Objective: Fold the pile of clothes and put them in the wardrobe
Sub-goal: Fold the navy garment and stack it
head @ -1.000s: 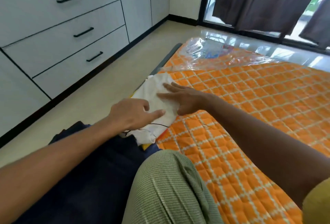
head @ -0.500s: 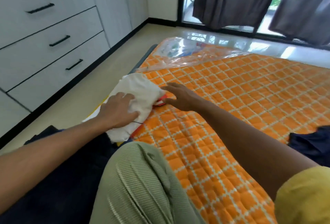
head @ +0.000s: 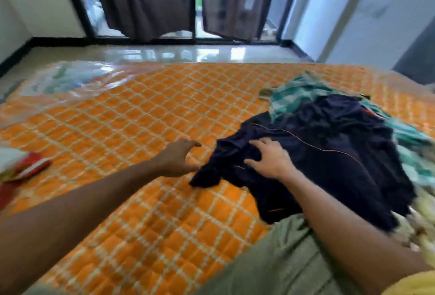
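Nearest us, at 6 o'clock, our knee [head: 282, 259] in green cloth rests on the orange quilt [head: 141, 118], so we judge that we sit at its edge to work on a flat, soft surface. From 7 o'clock our left hand [head: 176, 158] reaches out empty, its fingers curved and apart, just beside the near corner of the navy garment [head: 329, 153]. We read that as readiness to catch the hem. At 1 o'clock our right hand [head: 270, 160] lies palm down on that garment, fingers spread and bent into the bunched cloth; whether it has a fold pinched we cannot tell. The garment lies crumpled, topmost on the pile [head: 409, 137] at 2 o'clock. That is likely why it is the one chosen: it should come away without disturbing the teal cloth [head: 296, 92] behind it. The bare quilt at 12 o'clock gives room to spread it. At 9 o'clock, well apart from the pile, a blurred white cloth [head: 9, 160] lies over something red [head: 30, 165], kept separate, we guess, as finished work. Farther off, at 10 o'clock, clear plastic [head: 70, 78] covers the quilt's corner. Beyond are shiny floor [head: 164, 53] and dark curtains [head: 146, 0]. No wardrobe shows.
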